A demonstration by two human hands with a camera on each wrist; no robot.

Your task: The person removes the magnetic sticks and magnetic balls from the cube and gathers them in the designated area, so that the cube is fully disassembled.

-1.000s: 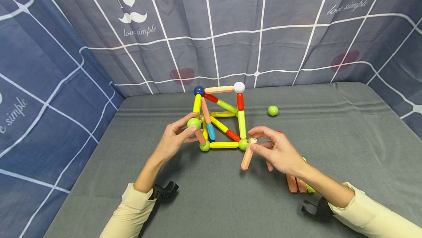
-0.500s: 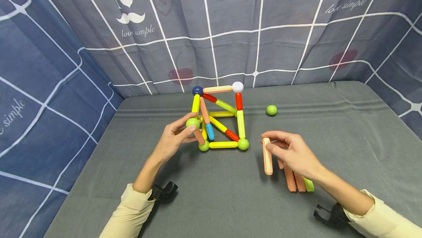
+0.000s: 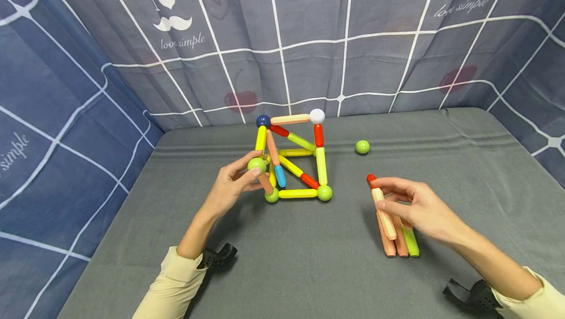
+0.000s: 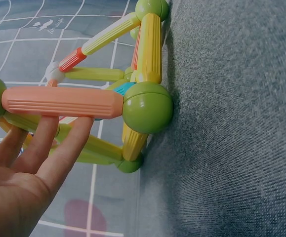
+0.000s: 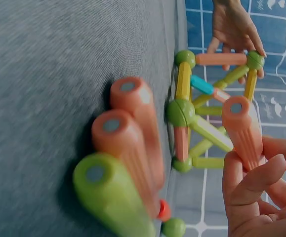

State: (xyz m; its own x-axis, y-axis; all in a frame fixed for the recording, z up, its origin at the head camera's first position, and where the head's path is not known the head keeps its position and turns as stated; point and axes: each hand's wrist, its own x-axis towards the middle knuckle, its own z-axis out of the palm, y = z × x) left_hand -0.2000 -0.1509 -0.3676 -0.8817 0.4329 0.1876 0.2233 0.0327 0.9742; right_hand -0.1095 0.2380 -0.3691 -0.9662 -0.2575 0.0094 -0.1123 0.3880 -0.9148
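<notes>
Head cam first, going left to right: the blue grid curtain (image 3: 48, 73) runs down your left and across the back of the gray tabletop (image 3: 132, 196). Then your left hand (image 3: 229, 184), thumb and finger pinching the top ball (image 3: 256, 165), a green one, at the frame's front left corner. A salmon post (image 3: 265, 183) drops from it to the low ball (image 3: 271, 195), also green, on the tabletop. Your left wrist cam shows a few of your fingers behind that post; can't tell if they touch it.

Behind is the blue ball (image 3: 263, 121), with a peach bar (image 3: 290, 119) across to the white ball (image 3: 317, 116). So your frame (image 3: 291, 166) stands on the tabletop with diagonals inside, and its front right corner is another green one, the corner ball (image 3: 324, 193).

Further right, well apart from the frame, there's a loose ball (image 3: 362, 146), green again, toward the back. Nearer you, a red tip (image 3: 371, 178) pokes out past the peach stick (image 3: 384, 213) that your right hand (image 3: 421, 206) is pinching, thumb against fingers. Right wrist cam has that stick up off the tabletop, apart from the two salmon sticks (image 3: 400, 240) and lime stick (image 3: 411, 242) lying side by side.
</notes>
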